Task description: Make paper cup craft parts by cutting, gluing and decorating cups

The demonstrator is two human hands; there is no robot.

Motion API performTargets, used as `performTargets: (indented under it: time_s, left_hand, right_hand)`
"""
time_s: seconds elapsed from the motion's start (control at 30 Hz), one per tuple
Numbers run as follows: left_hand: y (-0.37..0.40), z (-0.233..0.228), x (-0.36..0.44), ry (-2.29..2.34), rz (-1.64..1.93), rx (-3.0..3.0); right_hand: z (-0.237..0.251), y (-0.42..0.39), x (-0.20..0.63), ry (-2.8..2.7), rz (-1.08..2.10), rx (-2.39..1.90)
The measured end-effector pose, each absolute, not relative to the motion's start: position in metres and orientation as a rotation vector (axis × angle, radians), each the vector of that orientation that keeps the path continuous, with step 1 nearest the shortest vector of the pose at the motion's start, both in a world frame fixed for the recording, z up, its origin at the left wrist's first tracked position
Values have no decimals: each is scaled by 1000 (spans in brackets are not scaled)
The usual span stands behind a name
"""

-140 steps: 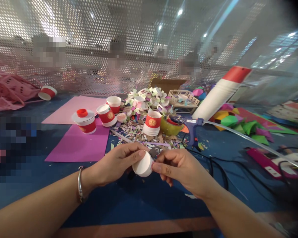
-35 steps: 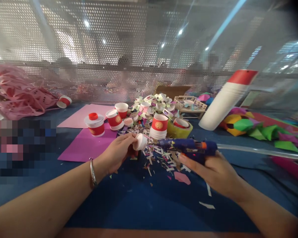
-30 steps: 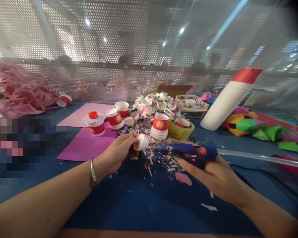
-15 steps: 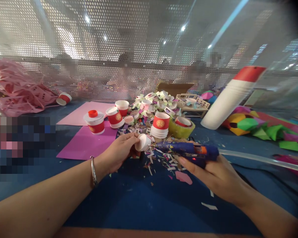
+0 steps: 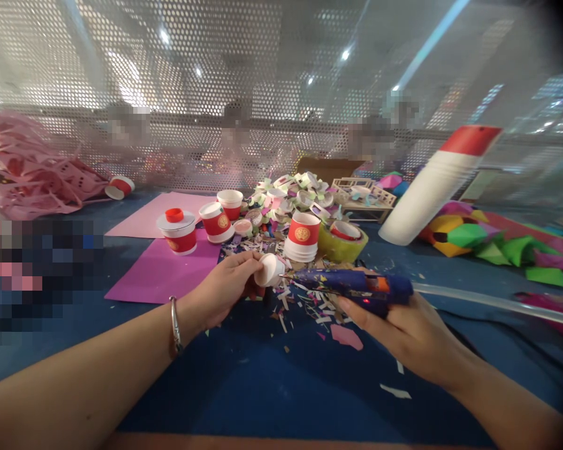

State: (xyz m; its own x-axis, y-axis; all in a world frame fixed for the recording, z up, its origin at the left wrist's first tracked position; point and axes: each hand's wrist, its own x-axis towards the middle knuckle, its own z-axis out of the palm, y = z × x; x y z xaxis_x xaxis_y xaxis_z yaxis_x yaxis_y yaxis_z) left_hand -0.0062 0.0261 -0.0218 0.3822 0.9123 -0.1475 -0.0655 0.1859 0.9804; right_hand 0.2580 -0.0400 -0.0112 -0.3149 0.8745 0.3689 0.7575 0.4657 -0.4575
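Between the thumb and fingers of my left hand (image 5: 237, 278) is a small white paper cup piece (image 5: 268, 271), tilted on its side. My right hand (image 5: 396, 325) is wrapped round a blue hot glue gun (image 5: 340, 281), whose metal tip points left and meets or nearly meets the piece's edge. A clear glue stick (image 5: 488, 301) sticks out of the gun's back, and a small red light glows on its body. Just behind the tip stands a stack of red and white paper cups (image 5: 303, 236). Paper scraps (image 5: 309, 306) lie under the gun.
A lidded paper cup (image 5: 179, 234) stands on purple paper (image 5: 164, 275) at left. Behind are cut paper rings (image 5: 291, 194), a yellow-green tape roll (image 5: 356, 249) and a small wooden frame (image 5: 363, 197). A tall leaning cup stack (image 5: 431, 187) and coloured paper shapes (image 5: 469, 234) occupy the right.
Almost nothing differs. Both hands, the white piece and the glue gun keep their positions; the view has shifted very slightly.
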Motion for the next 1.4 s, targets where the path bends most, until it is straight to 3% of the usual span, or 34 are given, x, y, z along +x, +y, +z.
performTargets:
  time_s: [0.67,1.03,1.4]
  left_hand:
    - [26,-23,-6,940,864,1194]
    - [23,-17,-4,878,1152,1185]
    - [21,-10,-5,836,1084,843]
  right_hand:
    - [-10,-39,256,-2116,277,-1379]
    - [-13,-38,258,-2040,10,-1325]
    - [-10,-16,282,-1573,13,-1704]
